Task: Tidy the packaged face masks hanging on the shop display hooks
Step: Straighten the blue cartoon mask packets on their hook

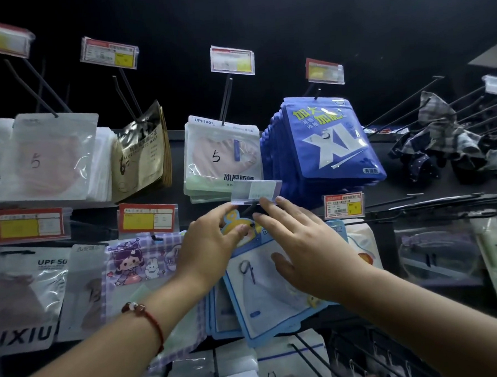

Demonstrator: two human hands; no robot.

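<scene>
At the far left edge, clear plastic mask packs with white borders point(48, 158) hang half cut off by the frame, their yellow-and-red price tags point(30, 225) too blurred to read. Just right, a lilac checked pack with a cartoon girl point(136, 266) is partly covered by the left forearm, which wears a red beaded bracelet point(146, 314). At centre, the left hand point(210, 248) pinches the top of a blue-edged, duck-printed mask pack marked "9" point(255, 291), the front of a tilted stack whose hook hole is hidden behind the fingers. Above it sits a clear plastic label holder point(256, 190), its print illegible. The right hand point(308, 251) lies fingers straight and spread on the same pack, fingertips reaching the holder. Upper right of centre, blue "XL" pouches point(328, 146) hang; at far right, checked fabric items point(440, 132) blur into darkness.
</scene>
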